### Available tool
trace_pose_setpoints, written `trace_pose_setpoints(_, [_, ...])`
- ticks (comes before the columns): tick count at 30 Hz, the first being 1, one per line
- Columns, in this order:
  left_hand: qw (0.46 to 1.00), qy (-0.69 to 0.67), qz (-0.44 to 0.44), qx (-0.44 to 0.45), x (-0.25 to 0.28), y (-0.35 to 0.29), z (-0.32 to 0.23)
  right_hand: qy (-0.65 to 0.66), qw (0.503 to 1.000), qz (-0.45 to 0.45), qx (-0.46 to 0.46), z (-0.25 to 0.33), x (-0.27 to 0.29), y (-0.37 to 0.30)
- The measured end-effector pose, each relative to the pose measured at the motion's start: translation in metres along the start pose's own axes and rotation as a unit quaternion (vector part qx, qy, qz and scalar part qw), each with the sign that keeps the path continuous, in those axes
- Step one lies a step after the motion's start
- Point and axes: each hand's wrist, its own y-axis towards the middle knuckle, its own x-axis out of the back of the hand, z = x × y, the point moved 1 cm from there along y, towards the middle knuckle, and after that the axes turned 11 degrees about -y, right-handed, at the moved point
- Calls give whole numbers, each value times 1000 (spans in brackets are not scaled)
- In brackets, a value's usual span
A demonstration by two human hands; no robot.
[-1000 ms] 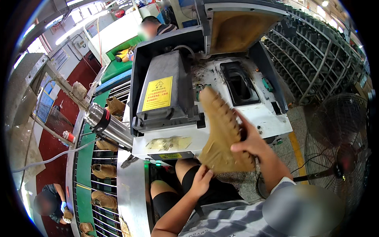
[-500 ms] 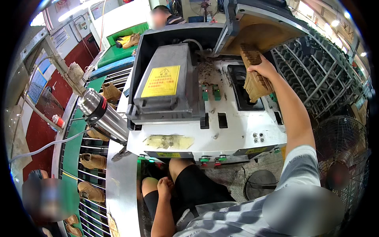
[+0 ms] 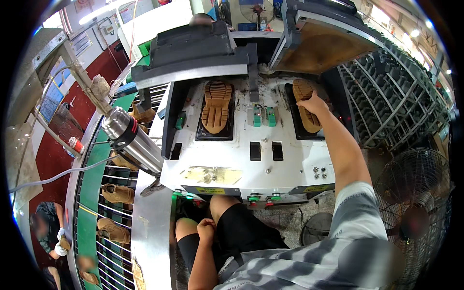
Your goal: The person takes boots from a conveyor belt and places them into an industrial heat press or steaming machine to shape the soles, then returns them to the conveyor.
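In the right black recess point(image 3: 299, 134) of a white machine lies a tan shoe sole point(image 3: 308, 118), its ridged tread facing up. My right hand point(image 3: 315, 103) reaches across the machine and closes on the sole's right edge. Whether a shoe upper is beneath it is hidden. A matching tan sole point(image 3: 215, 108) sits tread up in the left black recess, with no hand on it. My left hand point(image 3: 206, 231) rests on my lap, fingers curled, with nothing visible in it.
Raised covers stand over the machine, a black left one point(image 3: 193, 53) and a brown-lined right one point(image 3: 324, 46). A steel flask point(image 3: 133, 137) leans beside a conveyor carrying tan shoes point(image 3: 113, 229). A rack point(image 3: 386, 101) and fan point(image 3: 413, 193) stand right. A gloved co-worker point(image 3: 50, 227) is at lower left.
The left cover has swung up, uncovering the left sole. My right hand has lowered its sole from a tilted hold into the right recess. My left hand stays on my lap.
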Motion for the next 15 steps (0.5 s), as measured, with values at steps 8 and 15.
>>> trace_pose_setpoints(8, [995,47,17,-87,-25,-7,-5,31,926,-308,215,-78,-54,-89])
trace_pose_setpoints(15, [896,227,348,-155,-170,-53,-3,459,778,-415,-108,-243,-179,-262])
